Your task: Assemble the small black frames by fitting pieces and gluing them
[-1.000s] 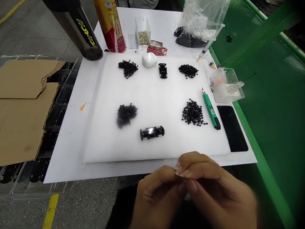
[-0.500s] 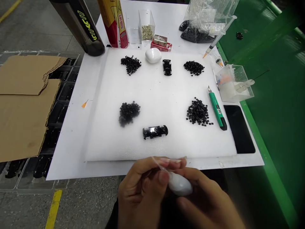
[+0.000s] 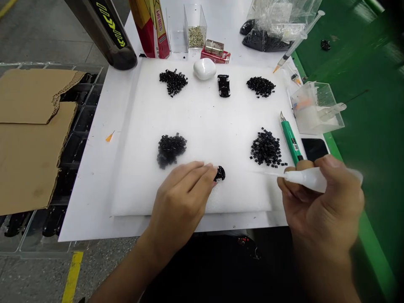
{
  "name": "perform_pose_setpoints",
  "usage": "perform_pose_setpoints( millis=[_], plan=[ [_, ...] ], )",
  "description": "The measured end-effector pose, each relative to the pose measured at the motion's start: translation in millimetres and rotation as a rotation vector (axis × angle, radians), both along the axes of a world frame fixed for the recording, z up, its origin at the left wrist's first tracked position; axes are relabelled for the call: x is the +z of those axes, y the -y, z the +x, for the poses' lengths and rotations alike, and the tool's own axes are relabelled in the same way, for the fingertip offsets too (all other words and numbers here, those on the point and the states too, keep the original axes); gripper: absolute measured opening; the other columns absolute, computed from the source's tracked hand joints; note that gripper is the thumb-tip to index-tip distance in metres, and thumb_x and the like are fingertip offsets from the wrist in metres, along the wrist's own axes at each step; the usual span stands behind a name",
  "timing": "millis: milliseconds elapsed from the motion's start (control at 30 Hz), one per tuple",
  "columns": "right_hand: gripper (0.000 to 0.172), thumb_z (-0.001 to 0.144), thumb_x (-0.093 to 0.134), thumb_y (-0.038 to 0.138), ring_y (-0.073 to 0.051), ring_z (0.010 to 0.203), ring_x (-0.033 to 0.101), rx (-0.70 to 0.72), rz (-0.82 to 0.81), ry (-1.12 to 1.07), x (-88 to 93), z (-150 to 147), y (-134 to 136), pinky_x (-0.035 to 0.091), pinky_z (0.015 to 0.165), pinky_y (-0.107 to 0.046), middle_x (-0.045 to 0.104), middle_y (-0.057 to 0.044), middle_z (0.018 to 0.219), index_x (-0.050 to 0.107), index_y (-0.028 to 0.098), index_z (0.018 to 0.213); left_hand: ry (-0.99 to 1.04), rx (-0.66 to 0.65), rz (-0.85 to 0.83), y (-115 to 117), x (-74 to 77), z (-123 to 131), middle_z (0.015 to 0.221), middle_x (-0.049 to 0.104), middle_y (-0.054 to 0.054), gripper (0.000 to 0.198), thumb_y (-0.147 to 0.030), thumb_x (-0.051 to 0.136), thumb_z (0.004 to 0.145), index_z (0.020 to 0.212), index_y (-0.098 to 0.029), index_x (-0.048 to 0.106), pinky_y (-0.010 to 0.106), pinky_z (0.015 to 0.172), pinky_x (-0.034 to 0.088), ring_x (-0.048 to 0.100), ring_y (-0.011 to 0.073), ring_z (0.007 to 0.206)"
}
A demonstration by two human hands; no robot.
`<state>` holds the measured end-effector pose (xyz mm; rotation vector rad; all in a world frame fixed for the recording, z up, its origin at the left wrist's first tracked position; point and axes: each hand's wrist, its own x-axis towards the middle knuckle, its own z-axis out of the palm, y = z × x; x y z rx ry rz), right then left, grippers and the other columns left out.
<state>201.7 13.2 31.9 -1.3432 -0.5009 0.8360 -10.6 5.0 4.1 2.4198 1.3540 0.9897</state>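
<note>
My left hand (image 3: pixel 179 200) reaches over the white foam sheet (image 3: pixel 208 130) with its fingers closed on a glossy black car-shaped part (image 3: pixel 220 173). Only that part's right end shows; the fingers cover the rest. In my right hand (image 3: pixel 328 206) is a white squeeze bottle (image 3: pixel 311 179) with a thin, pale nozzle pointing left, held low above the foam's right side. Left of the bottle's nozzle the foam separates it from the part. A second black car-shaped part (image 3: pixel 224 86) lies farther back, beside a white rounded lump (image 3: pixel 204 69).
Small black pieces lie in piles at the front left (image 3: pixel 171 149), front right (image 3: pixel 267 149), back left (image 3: pixel 173 82) and back right (image 3: pixel 261 86). A green craft knife (image 3: pixel 291 141), phone (image 3: pixel 314 148), clear box (image 3: pixel 315 107) and syringe (image 3: pixel 298 42) line the right. A dark bottle (image 3: pixel 118 50) stands at the back left.
Both hands were together at the table's front edge around the white bottle. They have parted: the left has moved up onto the black part, the right has carried the bottle right and up.
</note>
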Motion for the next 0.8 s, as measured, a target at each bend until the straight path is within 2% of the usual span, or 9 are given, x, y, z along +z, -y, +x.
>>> perform_pose_setpoints(
  millis=[100, 233, 333, 467, 633, 800],
  plan=[
    [0.029, 0.072, 0.073, 0.03, -0.009, 0.04, 0.032, 0.051, 0.013, -0.036, -4.7, -6.9, -9.8, 0.029, 0.037, -0.025, 0.04, 0.007, 0.05, 0.048, 0.023, 0.06, 0.023, -0.002, 0.063, 0.2, -2.2, 1.1, 0.113, 0.077, 0.01, 0.021, -0.006, 0.069, 0.094, 0.114, -0.01, 0.072, 0.04, 0.1, 0.061, 0.07, 0.024, 0.113],
    [0.037, 0.07, 0.082, 0.036, -0.009, 0.042, 0.035, -0.041, -0.053, 0.047, -13.7, -16.7, -12.6, 0.034, 0.035, -0.025, 0.038, 0.008, 0.052, 0.049, 0.022, 0.059, 0.052, 0.036, 0.099, 0.6, -3.9, 3.1, 0.11, 0.078, 0.013, 0.019, -0.003, 0.07, 0.092, 0.109, -0.008, 0.073, 0.042, 0.094, 0.063, 0.073, 0.0264, 0.109],
    [0.042, 0.068, 0.087, 0.036, -0.008, 0.044, 0.034, -0.054, -0.078, 0.069, -15.6, -20.7, -11.2, 0.037, 0.035, -0.024, 0.035, 0.008, 0.053, 0.049, 0.022, 0.057, 0.092, 0.053, 0.096, 0.5, -4.8, 4.9, 0.107, 0.078, 0.012, 0.017, -0.002, 0.07, 0.091, 0.106, -0.008, 0.073, 0.041, 0.092, 0.063, 0.073, 0.0257, 0.107],
    [0.039, 0.069, 0.088, 0.038, -0.01, 0.046, 0.033, -0.018, -0.109, 0.126, -12.9, -21.9, -8.8, 0.042, 0.035, -0.026, 0.029, 0.007, 0.054, 0.053, 0.023, 0.058, 0.121, 0.063, 0.08, -0.9, -5.1, 6.6, 0.106, 0.079, 0.01, 0.017, -0.002, 0.071, 0.091, 0.106, -0.009, 0.073, 0.039, 0.092, 0.063, 0.073, 0.0235, 0.106],
    [0.035, 0.07, 0.087, 0.038, -0.01, 0.045, 0.033, 0.011, -0.117, 0.156, -14.7, -20.6, -8.7, 0.042, 0.034, -0.027, 0.028, 0.007, 0.053, 0.057, 0.023, 0.061, 0.125, 0.07, 0.068, -2.2, -5.3, 7.2, 0.105, 0.079, 0.011, 0.018, -0.001, 0.072, 0.09, 0.106, -0.008, 0.074, 0.038, 0.092, 0.062, 0.073, 0.0234, 0.106],
    [0.037, 0.072, 0.085, 0.037, -0.01, 0.044, 0.034, 0.018, -0.05, 0.214, -22.5, -19.2, -11.3, 0.036, 0.032, -0.025, 0.029, 0.007, 0.053, 0.054, 0.023, 0.059, 0.125, 0.069, 0.07, -1.7, -5.8, 7.0, 0.105, 0.079, 0.01, 0.017, -0.002, 0.073, 0.09, 0.105, -0.008, 0.074, 0.037, 0.093, 0.062, 0.073, 0.0231, 0.106]
  ],
)
